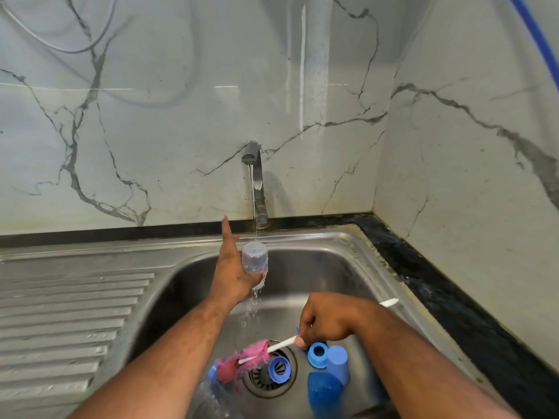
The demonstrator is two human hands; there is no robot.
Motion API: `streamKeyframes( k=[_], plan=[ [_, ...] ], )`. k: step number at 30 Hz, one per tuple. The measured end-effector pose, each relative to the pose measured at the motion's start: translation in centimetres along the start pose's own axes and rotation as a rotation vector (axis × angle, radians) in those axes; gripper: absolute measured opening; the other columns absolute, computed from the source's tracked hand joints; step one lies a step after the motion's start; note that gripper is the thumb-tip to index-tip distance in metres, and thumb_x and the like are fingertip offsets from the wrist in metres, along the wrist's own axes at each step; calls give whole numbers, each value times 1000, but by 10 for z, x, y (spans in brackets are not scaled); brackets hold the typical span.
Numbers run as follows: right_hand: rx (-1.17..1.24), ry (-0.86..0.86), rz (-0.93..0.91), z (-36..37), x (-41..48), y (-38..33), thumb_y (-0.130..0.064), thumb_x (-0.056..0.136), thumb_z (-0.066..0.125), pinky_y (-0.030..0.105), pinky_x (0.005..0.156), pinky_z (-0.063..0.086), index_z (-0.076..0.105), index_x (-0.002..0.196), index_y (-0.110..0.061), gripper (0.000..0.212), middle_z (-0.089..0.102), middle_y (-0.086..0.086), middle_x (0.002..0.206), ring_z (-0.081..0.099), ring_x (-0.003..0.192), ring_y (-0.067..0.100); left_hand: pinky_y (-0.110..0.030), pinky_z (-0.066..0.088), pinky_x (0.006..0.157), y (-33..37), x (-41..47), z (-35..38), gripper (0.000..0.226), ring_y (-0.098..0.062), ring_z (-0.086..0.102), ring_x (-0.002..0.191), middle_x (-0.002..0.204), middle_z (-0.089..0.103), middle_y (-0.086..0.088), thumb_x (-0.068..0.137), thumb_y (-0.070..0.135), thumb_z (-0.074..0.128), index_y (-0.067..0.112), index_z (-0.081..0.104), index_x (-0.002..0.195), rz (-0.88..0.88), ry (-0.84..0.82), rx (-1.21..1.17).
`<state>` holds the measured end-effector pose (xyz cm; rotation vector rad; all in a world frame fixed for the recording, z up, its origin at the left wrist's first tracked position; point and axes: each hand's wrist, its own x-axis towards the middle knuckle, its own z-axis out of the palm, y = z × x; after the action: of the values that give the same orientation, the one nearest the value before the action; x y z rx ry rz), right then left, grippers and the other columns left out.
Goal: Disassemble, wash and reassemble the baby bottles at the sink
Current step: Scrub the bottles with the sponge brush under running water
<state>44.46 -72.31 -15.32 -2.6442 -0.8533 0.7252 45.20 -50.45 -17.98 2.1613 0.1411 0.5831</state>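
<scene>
Parts of the bottles lie loose at the near end of the sink (332, 237): clear bottle (211, 394) on its side at lower left, blue bottle (323, 394) at lower middle, pale blue cap (338, 362) just behind it, blue collar ring (317, 353) touching that cap, second blue ring (279, 369) sitting on the drain strainer (260, 385); so disassembly looks done for these pieces. Right hand (326, 323) low over the rings, fingers curled round the white handle of the bottle brush (242, 362); its pink head hangs down over the clear bottle's mouth and the strainer, scrubbing nothing. Hands apart, each on its own thing. Further in, left hand (239, 273) is raised mid-basin, pinching the clear dome cap (255, 257) at its lower end, index finger straight up and off the cap; water stream (253, 207) lands on the cap's top and runs off below the hand. Step in hand, by my read: rinsing the cap, wash phase, nothing reassembled yet. Next move likely calls for turning the cap so water reaches inside, or bringing the brush up to it, then setting it aside clean, maybe on the drainboard (69, 313) at left; wet smooth plastic in a light pinch could slip. Tap (257, 176) running at the back rim; marble wall (151, 131) behind.
</scene>
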Motion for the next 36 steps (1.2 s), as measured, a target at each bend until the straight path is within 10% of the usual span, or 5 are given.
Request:
streamKeyframes(
  k=[26, 29, 32, 36],
  plan=[
    [20, -21, 14, 0, -3, -2, -38, 91, 74, 21, 68, 45, 79, 103, -19, 23, 66, -12, 77, 58, 77, 6, -42, 49, 107, -6, 4, -4, 149, -25, 54, 130, 156, 38, -4, 68, 6, 92, 58, -21, 149, 19, 51, -10],
    [24, -28, 13, -1, -3, -3, -38, 92, 74, 22, 70, 46, 79, 104, -19, 23, 69, -11, 82, 60, 81, 6, -22, 56, 84, -1, 3, -7, 118, -12, 60, 105, 143, 45, 3, 79, 13, 86, 48, 5, 158, -55, 34, -85],
    [10, -24, -2, -2, -4, -3, -38, 91, 75, 21, 70, 47, 80, 104, -20, 22, 68, -13, 80, 60, 79, 6, -36, 62, 78, -4, 3, -14, 72, -24, 66, 108, 137, 58, -7, 77, 36, 86, 31, 51, 140, -297, 24, -357],
    [1, -21, -17, -2, -3, -4, -40, 90, 76, 22, 71, 47, 81, 101, -22, 22, 67, -15, 75, 59, 77, 5, -31, 55, 64, -8, -2, -28, 63, -23, 66, 84, 100, 72, -12, 74, 66, 72, 15, 65, 110, -556, -85, -540]
  ],
)
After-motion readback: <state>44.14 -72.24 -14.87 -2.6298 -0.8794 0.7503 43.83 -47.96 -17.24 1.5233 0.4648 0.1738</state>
